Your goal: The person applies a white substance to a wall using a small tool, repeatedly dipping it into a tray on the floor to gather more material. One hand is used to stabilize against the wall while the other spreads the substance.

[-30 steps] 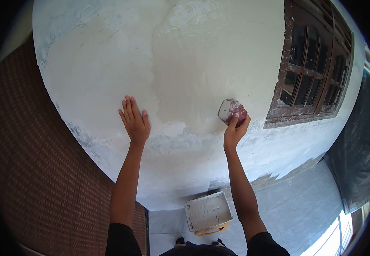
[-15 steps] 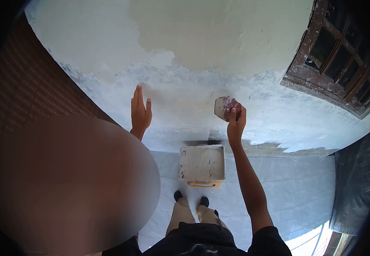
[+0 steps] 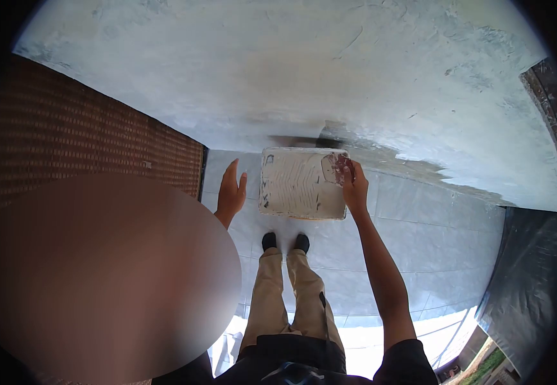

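My right hand (image 3: 356,187) grips a flat putty scraper (image 3: 337,169) by its reddish, stained end, thumb on top. Its pale blade overlaps the right side of a rectangular tray (image 3: 261,183). Whitish putty (image 3: 291,183) with wavy ridges and a few dark marks covers the tray's inside. To the left of the tray, my left hand (image 3: 231,194) hangs in the air, fingers stretched out and thumb apart, holding nothing.
Ahead stands a wall (image 3: 227,70) smeared with white coating, with a bare grey strip low down. A brown woven panel (image 3: 98,122) borders the left; dark plastic sheeting (image 3: 522,276) hangs at right. Grey tiles (image 3: 413,244) cover the floor. A blurred round patch hides the lower left.
My right hand has brought the scraper from in front of the wall down to the tray. My left hand has also come away from the wall, and the view has tilted downward.
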Demonstrator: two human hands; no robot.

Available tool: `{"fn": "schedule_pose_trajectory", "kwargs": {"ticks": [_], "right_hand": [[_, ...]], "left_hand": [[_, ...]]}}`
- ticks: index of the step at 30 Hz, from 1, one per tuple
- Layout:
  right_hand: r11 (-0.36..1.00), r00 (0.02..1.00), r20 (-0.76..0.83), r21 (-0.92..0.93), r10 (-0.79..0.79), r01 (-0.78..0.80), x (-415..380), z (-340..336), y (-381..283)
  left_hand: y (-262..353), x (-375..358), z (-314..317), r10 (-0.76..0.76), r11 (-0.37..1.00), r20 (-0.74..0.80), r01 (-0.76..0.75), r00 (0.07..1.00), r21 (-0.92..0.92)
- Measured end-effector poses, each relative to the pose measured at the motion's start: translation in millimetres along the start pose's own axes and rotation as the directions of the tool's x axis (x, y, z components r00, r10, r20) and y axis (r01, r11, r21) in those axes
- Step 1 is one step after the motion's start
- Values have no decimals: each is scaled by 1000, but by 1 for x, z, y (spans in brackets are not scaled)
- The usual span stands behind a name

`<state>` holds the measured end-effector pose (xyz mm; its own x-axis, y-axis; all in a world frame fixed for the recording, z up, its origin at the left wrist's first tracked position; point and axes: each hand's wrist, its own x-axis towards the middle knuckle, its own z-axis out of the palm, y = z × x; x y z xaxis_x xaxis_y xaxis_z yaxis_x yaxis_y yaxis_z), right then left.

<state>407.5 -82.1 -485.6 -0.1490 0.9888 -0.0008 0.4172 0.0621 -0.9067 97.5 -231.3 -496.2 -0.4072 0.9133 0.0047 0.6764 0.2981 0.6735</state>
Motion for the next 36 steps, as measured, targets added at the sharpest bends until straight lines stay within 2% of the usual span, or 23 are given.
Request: {"fn": "schedule_pose_trajectory", "kwargs": {"ticks": [5, 6, 7, 8, 10, 14, 15, 17, 19, 21, 24, 28, 30, 36], "right_hand": [[993, 998, 50, -115, 27, -22, -17, 27, 87], [971, 997, 68, -236, 34, -17, -19, 33, 100], [935, 995, 86, -355, 42, -9, -21, 38, 110], [932, 994, 88, -362, 59, -23, -21, 43, 114], [841, 985, 131, -540, 110, -23, -15, 52, 122], [789, 986, 164, -611, 42, 68, 1, 77, 132], [788, 985, 167, -612, 53, 61, 5, 82, 130], [737, 965, 201, -624, -168, 259, 11, 91, 135], [703, 959, 211, -652, -192, 284, 11, 98, 143], [616, 924, 258, -689, -283, 381, 6, 103, 152], [589, 891, 318, -669, -323, 453, -19, 103, 156], [554, 829, 452, -619, -329, 557, -69, 87, 147], [566, 745, 591, -515, -309, 643, -92, 77, 148], [666, 705, 679, -431, -204, 608, -96, 63, 131]], "left_hand": [[-45, -49, 58, -87, 995, 122, 91, 989, -29], [-54, -57, 67, -113, 993, 141, 118, 983, -24], [-63, -63, 77, -139, 989, 161, 144, 977, -19], [-70, -68, 85, -147, 988, 177, 153, 973, -20], [-84, -80, 104, -184, 982, 197, 189, 963, -6], [-107, -104, 137, -180, 983, 220, 181, 959, 18], [-109, -110, 144, -202, 979, 218, 206, 955, 5], [-114, -117, 155, -231, 971, 224, 239, 947, -11], [-118, -122, 161, -233, 969, 188, 244, 954, -40], [-120, -122, 163, -258, 960, 194, 274, 947, -62], [-127, -123, 166, -280, 948, 197, 303, 939, -95], [-131, -124, 166, -290, 943, 195, 315, 937, -112], [-132, -123, 166, -288, 941, 193, 315, 938, -124], [-133, -122, 166, -271, 944, 178, 297, 946, -140]]}}
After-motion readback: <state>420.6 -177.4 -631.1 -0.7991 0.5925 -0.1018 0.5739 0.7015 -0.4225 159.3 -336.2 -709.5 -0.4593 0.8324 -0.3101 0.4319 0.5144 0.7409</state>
